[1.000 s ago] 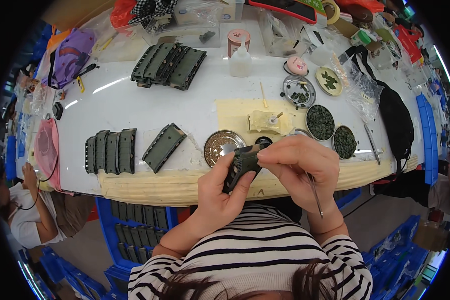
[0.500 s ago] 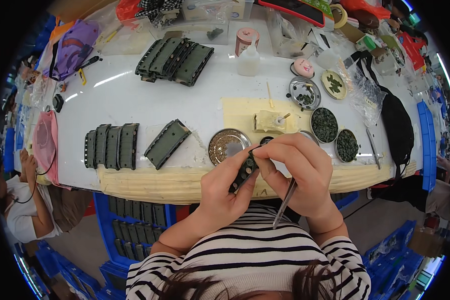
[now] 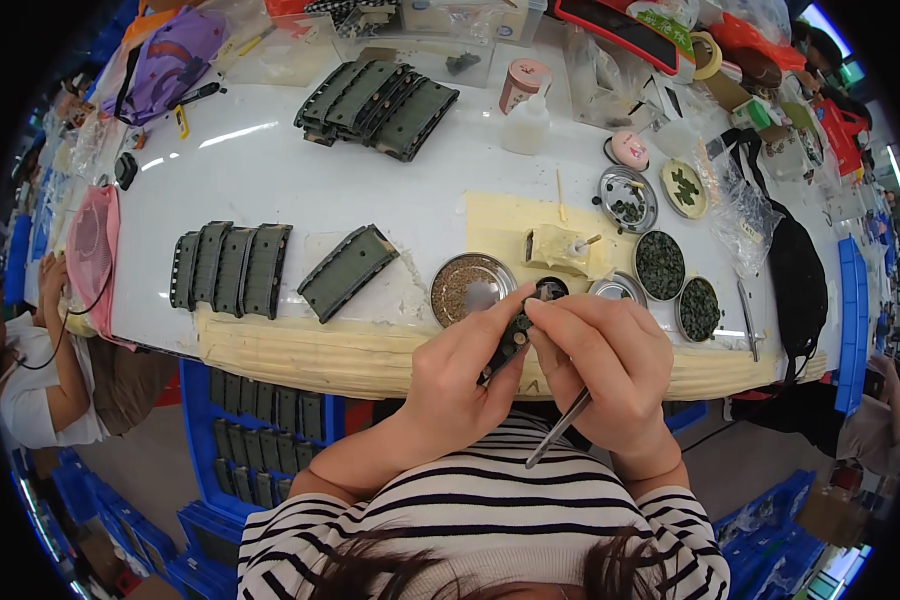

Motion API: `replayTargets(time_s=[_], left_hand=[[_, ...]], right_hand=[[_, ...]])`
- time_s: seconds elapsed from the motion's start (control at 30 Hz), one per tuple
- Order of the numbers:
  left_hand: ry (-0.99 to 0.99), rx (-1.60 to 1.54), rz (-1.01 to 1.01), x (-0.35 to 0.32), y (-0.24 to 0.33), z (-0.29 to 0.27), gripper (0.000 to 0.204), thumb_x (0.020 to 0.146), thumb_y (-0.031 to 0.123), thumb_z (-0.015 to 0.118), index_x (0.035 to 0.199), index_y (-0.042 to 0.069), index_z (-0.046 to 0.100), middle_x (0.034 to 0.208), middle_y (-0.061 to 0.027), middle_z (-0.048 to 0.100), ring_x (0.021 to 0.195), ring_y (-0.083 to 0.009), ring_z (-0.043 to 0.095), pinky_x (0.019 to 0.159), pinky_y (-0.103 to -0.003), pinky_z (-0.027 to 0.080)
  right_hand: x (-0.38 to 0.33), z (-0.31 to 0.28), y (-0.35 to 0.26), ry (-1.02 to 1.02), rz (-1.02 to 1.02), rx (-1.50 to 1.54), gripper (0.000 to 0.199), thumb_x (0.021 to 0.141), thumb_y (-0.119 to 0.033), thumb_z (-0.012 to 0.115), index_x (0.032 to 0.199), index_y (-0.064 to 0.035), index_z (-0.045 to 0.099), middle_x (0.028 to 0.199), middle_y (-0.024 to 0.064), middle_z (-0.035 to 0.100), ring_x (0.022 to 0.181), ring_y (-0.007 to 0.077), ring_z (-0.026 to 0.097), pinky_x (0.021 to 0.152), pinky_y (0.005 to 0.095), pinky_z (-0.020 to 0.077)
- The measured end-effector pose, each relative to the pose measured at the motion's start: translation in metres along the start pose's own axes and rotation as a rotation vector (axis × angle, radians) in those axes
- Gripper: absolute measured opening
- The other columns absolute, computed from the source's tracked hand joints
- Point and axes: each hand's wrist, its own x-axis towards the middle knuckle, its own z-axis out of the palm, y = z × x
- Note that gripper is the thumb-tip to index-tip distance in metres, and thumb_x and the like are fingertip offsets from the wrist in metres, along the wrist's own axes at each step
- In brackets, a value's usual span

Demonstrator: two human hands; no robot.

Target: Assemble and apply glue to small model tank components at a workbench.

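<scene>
Two hands meet just over the near edge of the white table (image 3: 270,180), which is padded there with a pale yellow strip (image 3: 300,350). The left hand (image 3: 460,370) is closed around a small dark green part (image 3: 510,338), holding it from below, while the fingertips of the right hand (image 3: 610,360) pinch at its upper end; that hand also seems to keep metal tweezers (image 3: 560,428) tucked against its palm, pointing down toward the striped shirt. Just beyond the part stands a round metal dish (image 3: 470,288), with more dishes of small dark pieces (image 3: 660,265) to the right. Open tabletop lies to the left, up to a single green ribbed block (image 3: 348,272) and a row of such blocks (image 3: 230,268).
</scene>
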Motion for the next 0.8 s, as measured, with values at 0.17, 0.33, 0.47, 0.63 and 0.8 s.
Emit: replayTargets(time_s=[0.17, 0.33, 0.47, 0.63, 0.8], left_hand=[[-0.02, 0.05, 0.026, -0.001, 0.001, -0.002, 0.06, 0.07, -0.008, 0.063, 0.129, 0.0, 0.055, 0.079, -0.0151, 0.06, 0.064, -0.0281, 0.06, 0.058, -0.034, 0.049], [-0.043, 0.042, 0.018, -0.001, 0.003, -0.004, 0.063, 0.068, -0.009, 0.063, 0.129, 0.0, 0.054, 0.079, -0.0147, 0.059, 0.063, -0.0277, 0.059, 0.057, -0.034, 0.049], [-0.081, 0.024, 0.009, -0.002, 0.002, -0.006, 0.064, 0.068, -0.008, 0.063, 0.131, 0.0, 0.052, 0.079, -0.0145, 0.059, 0.063, -0.0278, 0.058, 0.057, -0.034, 0.048], [-0.084, 0.001, 0.024, -0.003, 0.001, -0.005, 0.062, 0.07, -0.008, 0.062, 0.131, -0.001, 0.051, 0.078, -0.0144, 0.057, 0.063, -0.0281, 0.058, 0.058, -0.035, 0.048], [-0.113, -0.016, -0.007, -0.004, 0.003, -0.006, 0.061, 0.071, -0.007, 0.062, 0.131, -0.001, 0.051, 0.078, -0.0148, 0.057, 0.063, -0.0285, 0.058, 0.058, -0.035, 0.048]], right_hand=[[0.002, 0.0, 0.001, 0.029, 0.016, 0.029, 0.031, 0.068, -0.004, 0.075, 0.097, 0.0009, 0.066, 0.084, 0.008, 0.065, 0.068, 0.0189, 0.062, 0.055, 0.028, 0.0445], [0.004, -0.001, 0.006, 0.033, 0.001, 0.032, 0.028, 0.069, -0.005, 0.074, 0.095, 0.0004, 0.066, 0.083, 0.008, 0.065, 0.068, 0.0184, 0.062, 0.054, 0.0274, 0.0433], [0.004, -0.007, 0.009, -0.044, -0.057, -0.017, 0.026, 0.07, -0.006, 0.07, 0.094, -0.0001, 0.065, 0.084, 0.008, 0.064, 0.07, 0.0187, 0.062, 0.055, 0.0277, 0.0434], [0.003, -0.011, 0.018, -0.106, -0.095, -0.006, 0.027, 0.07, -0.006, 0.068, 0.096, -0.0003, 0.065, 0.086, 0.0074, 0.064, 0.072, 0.0189, 0.063, 0.057, 0.028, 0.0447], [0.007, -0.014, 0.018, -0.132, -0.121, -0.035, 0.027, 0.07, -0.008, 0.068, 0.096, -0.001, 0.066, 0.086, 0.007, 0.063, 0.072, 0.019, 0.062, 0.058, 0.0283, 0.0466]])
